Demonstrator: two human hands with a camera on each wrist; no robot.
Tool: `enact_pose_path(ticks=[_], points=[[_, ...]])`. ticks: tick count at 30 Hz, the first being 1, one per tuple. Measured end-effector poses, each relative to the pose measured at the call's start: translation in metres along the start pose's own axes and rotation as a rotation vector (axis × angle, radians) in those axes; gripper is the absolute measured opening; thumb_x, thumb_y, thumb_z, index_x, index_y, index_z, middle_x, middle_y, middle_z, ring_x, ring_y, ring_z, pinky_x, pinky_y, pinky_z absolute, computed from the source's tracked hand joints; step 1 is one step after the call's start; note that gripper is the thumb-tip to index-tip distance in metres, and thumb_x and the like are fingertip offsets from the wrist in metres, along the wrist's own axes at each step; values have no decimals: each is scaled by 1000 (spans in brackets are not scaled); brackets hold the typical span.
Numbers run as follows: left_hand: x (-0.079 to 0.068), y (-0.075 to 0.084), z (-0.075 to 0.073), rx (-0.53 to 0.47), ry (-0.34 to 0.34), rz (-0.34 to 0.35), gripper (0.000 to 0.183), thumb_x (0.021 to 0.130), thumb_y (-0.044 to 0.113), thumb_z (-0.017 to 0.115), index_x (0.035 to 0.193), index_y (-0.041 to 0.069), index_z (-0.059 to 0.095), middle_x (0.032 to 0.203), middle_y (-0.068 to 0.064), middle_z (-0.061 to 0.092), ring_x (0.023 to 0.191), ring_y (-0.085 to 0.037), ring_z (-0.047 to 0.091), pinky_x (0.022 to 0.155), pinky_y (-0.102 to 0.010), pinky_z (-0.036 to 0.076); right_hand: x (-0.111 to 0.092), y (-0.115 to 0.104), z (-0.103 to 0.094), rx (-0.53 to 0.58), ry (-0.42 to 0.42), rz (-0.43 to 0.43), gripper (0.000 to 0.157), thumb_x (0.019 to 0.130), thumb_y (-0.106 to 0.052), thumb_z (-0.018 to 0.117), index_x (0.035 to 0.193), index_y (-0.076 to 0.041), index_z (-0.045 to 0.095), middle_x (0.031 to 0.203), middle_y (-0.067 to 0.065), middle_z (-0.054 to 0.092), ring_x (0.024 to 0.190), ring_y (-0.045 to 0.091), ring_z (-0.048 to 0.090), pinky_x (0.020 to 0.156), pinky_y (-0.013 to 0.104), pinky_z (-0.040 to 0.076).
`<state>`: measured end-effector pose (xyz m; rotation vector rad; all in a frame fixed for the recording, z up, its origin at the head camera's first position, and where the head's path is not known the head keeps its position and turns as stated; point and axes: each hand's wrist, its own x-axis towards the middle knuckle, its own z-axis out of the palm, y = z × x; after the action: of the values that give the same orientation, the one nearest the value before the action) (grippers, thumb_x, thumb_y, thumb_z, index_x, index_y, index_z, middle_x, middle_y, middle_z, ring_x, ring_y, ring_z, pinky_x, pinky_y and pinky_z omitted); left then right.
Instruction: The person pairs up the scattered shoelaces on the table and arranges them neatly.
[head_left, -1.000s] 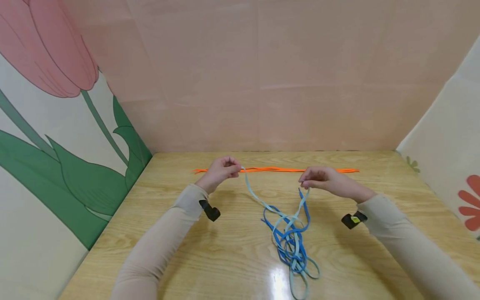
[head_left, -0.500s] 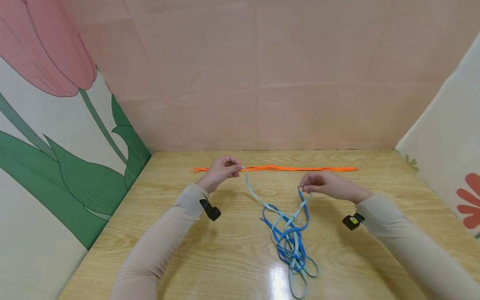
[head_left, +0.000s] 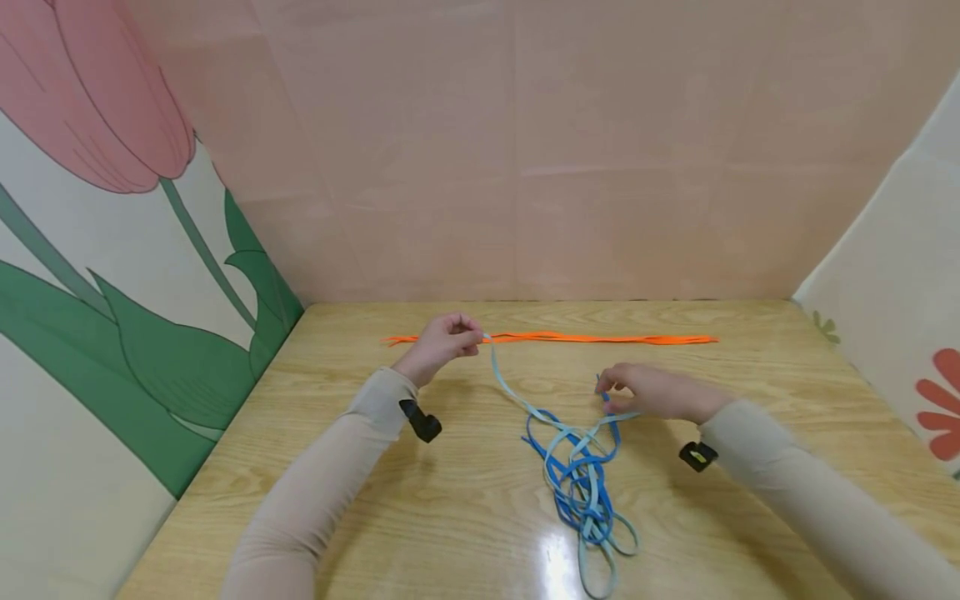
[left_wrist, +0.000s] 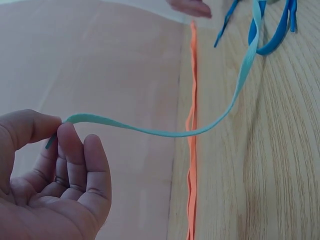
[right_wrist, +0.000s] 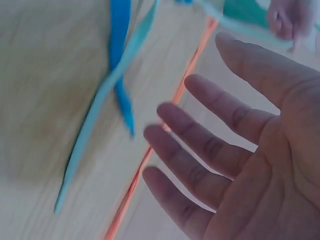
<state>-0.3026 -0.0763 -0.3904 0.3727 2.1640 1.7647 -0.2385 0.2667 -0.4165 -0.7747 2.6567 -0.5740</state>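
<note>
My left hand point(head_left: 446, 343) pinches one end of a light teal shoelace point(left_wrist: 165, 133) between thumb and forefinger, its tip poking out past them in the left wrist view. From there the lace sags down to a tangle with a blue shoelace point(head_left: 614, 439) on the table. My right hand point(right_wrist: 260, 130) has its fingers spread and nothing in its grasp. Close by, in the right wrist view, are the loose other end of the teal lace point(right_wrist: 82, 135) and a tip of the blue lace point(right_wrist: 124, 107). In the head view, this hand overlaps the blue tip.
A bundle of orange laces point(head_left: 555, 337) stretches across the back of the wooden table point(head_left: 450, 517), behind both hands. Beyond it rises a pink backdrop point(head_left: 517, 167). Flower-printed panels point(head_left: 135, 350) flank the table.
My right hand has released its end of the teal lace and moved down, its fingers opening. That end now lies toward the right. The left hand stays put.
</note>
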Motion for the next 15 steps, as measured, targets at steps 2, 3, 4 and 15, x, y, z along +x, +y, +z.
enact_pose_path(ticks=[2,3,4,15], points=[[0,0,0,1,0,-1,9,96,13,60,102,6,59,96,-5,61,86,-20,62,84,-31,54,2,-10,6,-2,-14,-16,17,93,-26,65,105,-13,65,106,0,65,97,19,61,82,37,52],[0,0,0,2,0,0,9,96,13,60,102,6,59,96,-6,61,86,-20,62,84,-31,54,2,-14,9,7,-28,-23,14,93,-25,66,102,-14,65,100,-3,65,91,15,61,78,34,52],[0,0,0,2,0,2,9,96,13,60,102,6,59,96,-6,61,86,-20,62,83,-31,54,3,-18,12,10,-42,-24,12,93,-25,66,99,-15,64,96,-6,64,86,11,60,75,30,51],[1,-4,0,-5,8,-1,9,96,12,61,101,5,59,94,-3,61,90,-28,61,82,-29,54,11,-24,29,3,-44,-79,11,92,-5,62,95,-16,65,89,-5,67,76,6,57,65,23,49]])
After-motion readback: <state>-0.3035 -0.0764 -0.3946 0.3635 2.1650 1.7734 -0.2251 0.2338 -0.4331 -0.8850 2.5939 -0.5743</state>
